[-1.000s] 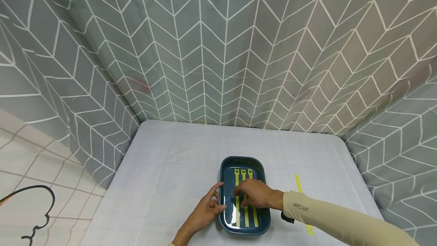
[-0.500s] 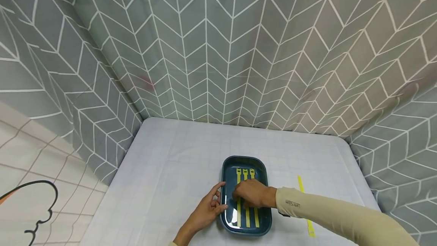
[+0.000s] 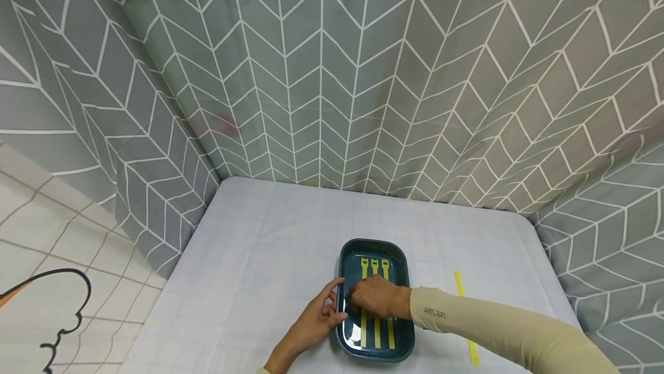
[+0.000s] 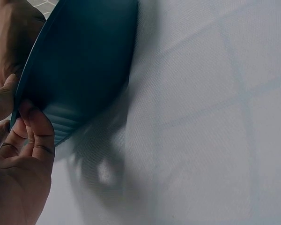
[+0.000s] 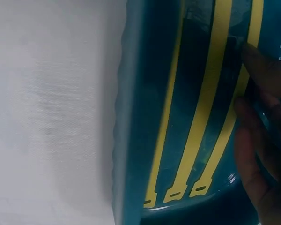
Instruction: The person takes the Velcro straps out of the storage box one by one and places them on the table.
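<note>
Inside a glossy, probably rigid teal tray (image 3: pixel 403 339) at the head view's lower centre, three flat yellow straps (image 5: pixel 207 89) are lying lengthwise, likely light, pliable and best lifted by their slotted ends. The left hand (image 3: pixel 317 319) is pinching the tray's rim; the right hand (image 3: pixel 380 296) is curving slightly parted fingers at one strap, any grip being unclear.

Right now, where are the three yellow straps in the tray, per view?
Head: yellow straps lower centre-right, partly hidden by the right hand.
Left wrist: not visible; the tray shows only its outside.
Right wrist: right half, running from top edge toward bottom.
Shared landmark: tray.
</note>
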### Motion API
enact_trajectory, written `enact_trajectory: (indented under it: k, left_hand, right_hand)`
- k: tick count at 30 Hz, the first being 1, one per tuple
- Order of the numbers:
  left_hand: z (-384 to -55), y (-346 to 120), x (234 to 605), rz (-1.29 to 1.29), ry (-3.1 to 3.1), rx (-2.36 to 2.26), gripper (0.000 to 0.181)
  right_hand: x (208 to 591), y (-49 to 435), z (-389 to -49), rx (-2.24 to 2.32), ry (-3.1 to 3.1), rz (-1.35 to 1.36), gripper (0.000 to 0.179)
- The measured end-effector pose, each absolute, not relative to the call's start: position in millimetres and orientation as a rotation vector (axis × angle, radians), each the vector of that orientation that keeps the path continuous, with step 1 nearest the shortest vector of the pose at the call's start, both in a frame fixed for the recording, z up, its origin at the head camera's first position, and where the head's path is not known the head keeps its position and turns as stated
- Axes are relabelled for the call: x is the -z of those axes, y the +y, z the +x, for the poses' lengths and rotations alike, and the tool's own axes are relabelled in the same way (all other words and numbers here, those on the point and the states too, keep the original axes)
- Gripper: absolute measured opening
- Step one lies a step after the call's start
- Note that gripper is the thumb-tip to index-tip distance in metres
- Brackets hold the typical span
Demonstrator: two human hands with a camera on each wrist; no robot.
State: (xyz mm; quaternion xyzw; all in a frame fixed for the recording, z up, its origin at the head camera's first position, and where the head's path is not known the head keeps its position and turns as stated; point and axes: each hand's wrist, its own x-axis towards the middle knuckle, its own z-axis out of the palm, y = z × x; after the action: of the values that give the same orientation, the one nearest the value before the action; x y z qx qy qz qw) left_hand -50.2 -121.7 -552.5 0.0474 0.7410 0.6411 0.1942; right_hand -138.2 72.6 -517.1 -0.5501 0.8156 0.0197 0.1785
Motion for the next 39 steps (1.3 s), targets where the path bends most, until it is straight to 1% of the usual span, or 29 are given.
enact_trajectory:
  k: [7, 10, 14, 21, 28, 35, 39]
  left_hand:
    - [-50, -122, 554, 0.154, 2.083, -1.803, 0.070]
    - [-50, -122, 555, 0.162, 2.091, -1.798, 0.070]
    - [-50, -122, 556, 0.158, 2.094, -1.790, 0.070]
    - [-48, -121, 556, 0.144, 2.078, -1.799, 0.070]
    - [-48, -122, 556, 0.184, 2.091, -1.809, 0.070]
    - [-48, -123, 555, 0.235, 2.115, -1.818, 0.070]
    - [-48, -124, 555, 0.249, 2.124, -1.818, 0.070]
  right_hand:
    - [520, 73, -138, -0.117, 2.303, -1.640, 0.019]
    - [522, 71, -138, -0.165, 2.275, -1.715, 0.017]
    - [524, 69, -138, -0.280, 2.251, -1.822, 0.018]
    - [524, 68, -134, -0.384, 2.233, -1.902, 0.017]
    - [522, 67, -135, -0.421, 2.236, -1.996, 0.016]
    - [517, 63, -142, -0.380, 2.245, -2.089, 0.020]
    - [512, 62, -146, -0.362, 2.252, -2.125, 0.020]
